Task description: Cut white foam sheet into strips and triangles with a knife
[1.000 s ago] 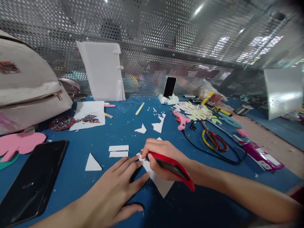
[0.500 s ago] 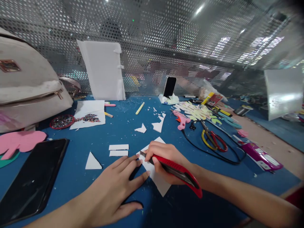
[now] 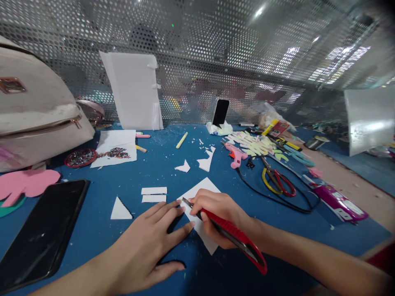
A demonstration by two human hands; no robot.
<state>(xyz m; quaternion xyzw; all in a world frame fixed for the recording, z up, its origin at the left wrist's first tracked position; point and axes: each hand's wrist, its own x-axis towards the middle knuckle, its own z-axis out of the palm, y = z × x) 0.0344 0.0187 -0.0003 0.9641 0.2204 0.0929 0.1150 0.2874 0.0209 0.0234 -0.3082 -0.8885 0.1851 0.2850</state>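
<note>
A white foam or card sheet [image 3: 205, 185] lies at an angle on the blue table, partly covered by both hands. My right hand [image 3: 217, 213] is wrapped round a red utility knife [image 3: 233, 236], whose blade tip meets the sheet near its left corner. Fingers apart, my left hand [image 3: 162, 232] lies flat with its fingertips on the sheet's left edge, close to the blade. Left of the sheet are two narrow white strips [image 3: 154, 198] and a white triangle [image 3: 119, 209]. Jagged white offcuts [image 3: 208, 160] lie beyond it.
A black phone [image 3: 46, 230] and a pink cutout [image 3: 33, 181] lie at left, before a pale backpack [image 3: 33, 111]. On the right are a pink glue gun [image 3: 236, 155] with its cord, scissors [image 3: 273, 179] and a purple packet [image 3: 338, 203]. A phone [image 3: 221, 112] stands at the back.
My right hand has shifted slightly down and right, and the knife's rear end has dropped lower. More of the sheet's upper right shows. The left hand stays in place.
</note>
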